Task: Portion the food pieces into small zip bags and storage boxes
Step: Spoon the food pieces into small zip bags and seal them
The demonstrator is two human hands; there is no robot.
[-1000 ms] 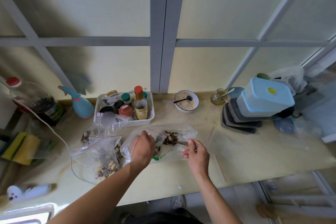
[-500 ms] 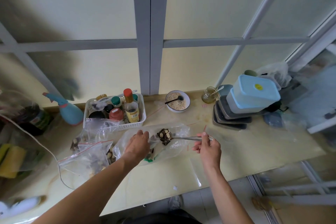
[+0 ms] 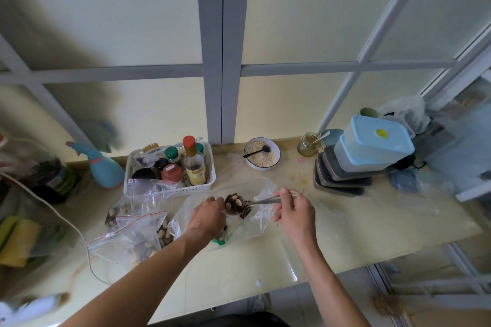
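Food pieces (image 3: 235, 202) heaped on a spoon (image 3: 268, 201), handle lying level, pointing right, above the open bag (image 3: 255, 220). Right hand (image 3: 293, 210) pinches the handle; left hand (image 3: 208, 216) grips the bag's rim. Pale counter (image 3: 358, 233) against a grey-framed window; filled zip bags (image 3: 132, 233) left, stacked boxes (image 3: 372, 148) right.

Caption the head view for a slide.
Right hand lifts a metal spoon of mixed nuts from the clear plastic bag.
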